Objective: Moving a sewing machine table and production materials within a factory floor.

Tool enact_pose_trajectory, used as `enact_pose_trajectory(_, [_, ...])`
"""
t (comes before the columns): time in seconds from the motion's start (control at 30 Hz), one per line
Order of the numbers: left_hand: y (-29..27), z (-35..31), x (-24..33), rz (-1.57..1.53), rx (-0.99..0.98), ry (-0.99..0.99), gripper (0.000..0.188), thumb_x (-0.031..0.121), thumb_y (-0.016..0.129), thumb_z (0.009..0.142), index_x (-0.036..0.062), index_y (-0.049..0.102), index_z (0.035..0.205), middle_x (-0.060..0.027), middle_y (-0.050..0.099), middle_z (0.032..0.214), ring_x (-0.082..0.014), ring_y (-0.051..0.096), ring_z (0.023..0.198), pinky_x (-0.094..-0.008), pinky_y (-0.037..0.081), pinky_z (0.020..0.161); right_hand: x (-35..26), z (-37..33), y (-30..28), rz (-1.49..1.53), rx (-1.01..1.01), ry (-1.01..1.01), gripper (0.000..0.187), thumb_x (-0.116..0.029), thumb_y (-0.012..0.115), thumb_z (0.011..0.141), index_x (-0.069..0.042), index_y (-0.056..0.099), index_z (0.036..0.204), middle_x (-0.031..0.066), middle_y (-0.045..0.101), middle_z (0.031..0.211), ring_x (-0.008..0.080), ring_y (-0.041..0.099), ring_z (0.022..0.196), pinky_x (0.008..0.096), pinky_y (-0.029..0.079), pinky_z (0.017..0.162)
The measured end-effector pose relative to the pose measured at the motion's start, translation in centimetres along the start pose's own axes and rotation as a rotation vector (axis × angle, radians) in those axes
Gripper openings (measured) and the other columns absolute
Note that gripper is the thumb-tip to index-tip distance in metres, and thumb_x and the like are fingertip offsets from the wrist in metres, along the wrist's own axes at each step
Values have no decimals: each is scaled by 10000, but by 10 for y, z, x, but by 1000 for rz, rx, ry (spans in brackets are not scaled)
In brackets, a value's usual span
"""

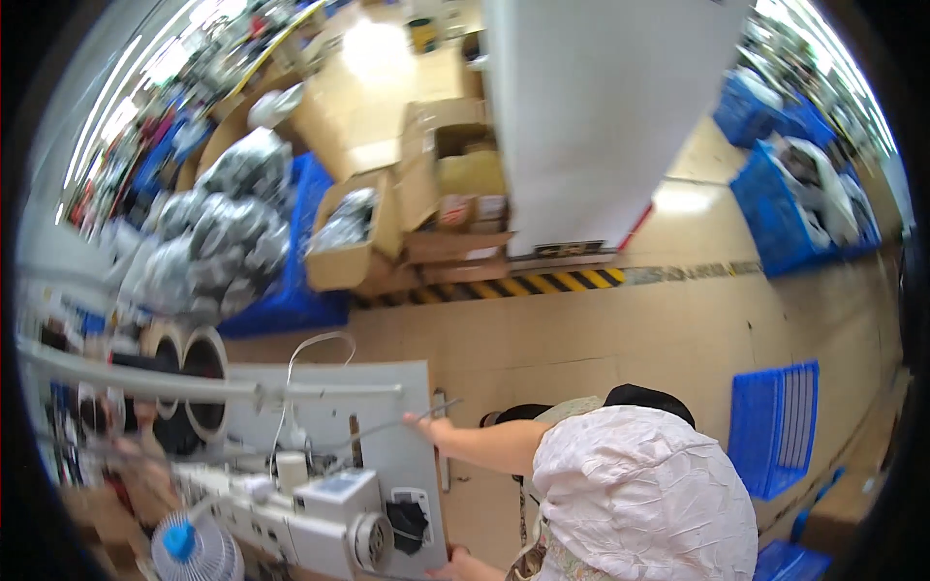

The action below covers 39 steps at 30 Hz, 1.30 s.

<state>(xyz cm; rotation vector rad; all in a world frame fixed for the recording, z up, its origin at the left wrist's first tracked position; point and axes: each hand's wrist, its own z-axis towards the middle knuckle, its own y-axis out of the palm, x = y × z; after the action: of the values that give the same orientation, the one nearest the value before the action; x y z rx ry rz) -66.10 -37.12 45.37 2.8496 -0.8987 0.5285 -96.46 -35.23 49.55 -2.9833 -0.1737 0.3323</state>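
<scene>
My right hand reaches left over the edge of a grey sewing table. Its fingers close around a thin dark-grey strip, whose short end sticks out past the hand while the rest runs toward the machine. Low in view, my left hand is by the table's near edge, with most of its fingers hidden. A white sewing machine stands on the table, its handwheel toward me. Beside it lies a small black item on a pale plate. My white sleeve covers much of the lower right.
A blue and white fan stands at lower left. Past the table are a blue bin beside grey bagged goods and open cardboard boxes. A white partition rises ahead. Blue crates sit on the floor at right.
</scene>
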Motion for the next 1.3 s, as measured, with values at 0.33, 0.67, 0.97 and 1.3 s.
enact_pose_trajectory(0.33, [-78,-104,-97,-50,14,56,547,454,682,620,113,543,1024,-62,582,973,-248,550,898,-369,458,719,-9,-47,-163,53,-116,17,829,-525,742,581,43,484,1127,165,542,1122,287,536,1010,399,458,791])
enact_pose_trajectory(0.67, [-249,-185,-131,-192,114,187,526,446,703,584,131,557,979,-53,592,883,-233,565,810,-352,462,620,0,-30,-326,39,-191,6,703,-490,725,629,25,526,1065,135,601,995,268,602,849,381,501,676])
enact_pose_trajectory(0.97, [-372,-219,-172,-273,105,281,594,455,739,537,150,545,1008,-40,582,913,-229,564,830,-339,475,612,11,-97,-452,83,-282,45,617,-419,733,652,-2,538,1064,114,604,992,240,597,872,387,495,705])
enact_pose_trajectory(1.3, [-460,-265,-247,-284,161,170,616,504,727,553,167,551,1037,-48,585,948,-231,566,852,-362,471,665,7,-56,-588,121,-269,4,775,-474,756,601,15,485,1138,137,556,1102,258,536,1021,379,462,800])
